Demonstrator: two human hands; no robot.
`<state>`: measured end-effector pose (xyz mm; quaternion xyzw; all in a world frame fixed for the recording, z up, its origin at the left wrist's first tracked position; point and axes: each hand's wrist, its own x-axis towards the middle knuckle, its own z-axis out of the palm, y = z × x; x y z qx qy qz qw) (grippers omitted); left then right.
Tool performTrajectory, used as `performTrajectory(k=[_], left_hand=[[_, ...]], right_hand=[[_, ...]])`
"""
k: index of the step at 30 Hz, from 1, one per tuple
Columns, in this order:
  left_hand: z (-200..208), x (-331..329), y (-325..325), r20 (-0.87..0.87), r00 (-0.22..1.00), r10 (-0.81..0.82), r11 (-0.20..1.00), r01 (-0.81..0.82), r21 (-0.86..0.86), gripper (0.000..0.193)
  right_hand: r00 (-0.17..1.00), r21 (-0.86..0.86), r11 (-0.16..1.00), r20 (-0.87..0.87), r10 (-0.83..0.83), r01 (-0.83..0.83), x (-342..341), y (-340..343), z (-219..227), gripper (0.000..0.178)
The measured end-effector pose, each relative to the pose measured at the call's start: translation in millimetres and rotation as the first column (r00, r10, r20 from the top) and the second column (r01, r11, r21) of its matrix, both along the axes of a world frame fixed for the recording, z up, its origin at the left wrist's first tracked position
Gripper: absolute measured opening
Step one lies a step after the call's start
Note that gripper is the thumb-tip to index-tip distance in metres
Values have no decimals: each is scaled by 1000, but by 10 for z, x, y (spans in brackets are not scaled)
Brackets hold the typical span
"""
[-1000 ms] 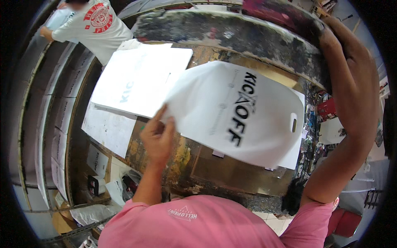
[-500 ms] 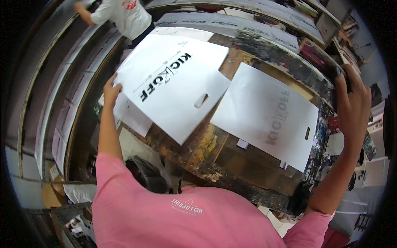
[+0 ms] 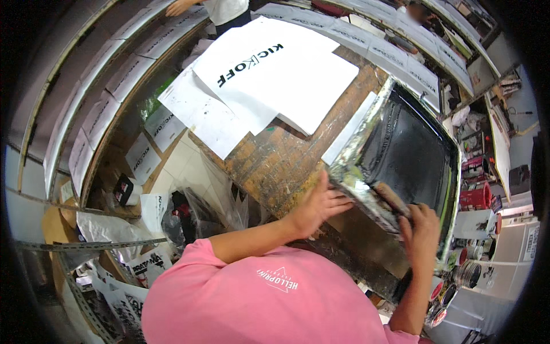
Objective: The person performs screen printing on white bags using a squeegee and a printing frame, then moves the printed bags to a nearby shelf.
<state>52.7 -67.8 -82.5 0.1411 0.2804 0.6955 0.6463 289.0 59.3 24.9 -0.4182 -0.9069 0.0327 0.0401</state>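
Observation:
A screen-printing frame with a black, ink-smeared mesh lies over the right part of the worktable. My right hand is closed around the wooden handle of a squeegee at the frame's near side. At the frame's near left corner, my left hand has its fingers stretched out and holds nothing; whether it touches the frame I cannot tell. A strip of a white bag shows from under the frame's left edge. Left of it lie white bags with black print, partly overlapping.
The worktable is wooden and stained with paint. Racks of printed white bags stand left and behind. Another person is at the far left rack, and a second one far right. Paint cans stand at the right.
The frame has come down over the right-hand bag. My left hand has left the white bags and moved to the frame's corner. My right hand has come down and now grips the squeegee.

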Motion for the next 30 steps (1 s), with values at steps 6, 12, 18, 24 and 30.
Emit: performTrajectory(k=[6, 12, 18, 24, 30], left_hand=[[-756, -133, -49, -61, 995, -83, 906, 49, -419, 114], [-716, -114, -43, -99, 988, -120, 907, 68, -415, 119], [-939, -195, -247, 13, 999, -35, 941, 38, -335, 105], [-1002, -239, -263, -79, 993, -84, 969, 63, -238, 94], [-1226, -283, -368, 40, 997, -72, 997, 71, 37, 78]], right_hand=[[980, -161, 987, -191, -57, 26, 15, -194, -1027, 40], [987, -28, 999, -157, 26, -30, -64, 424, -1286, 45], [978, 175, 985, -205, 47, -11, -306, 1957, -1518, 38], [993, 264, 964, -110, 46, -15, -461, 3491, -1514, 37], [991, 95, 991, -81, 102, -95, -500, 3999, -1187, 45]])
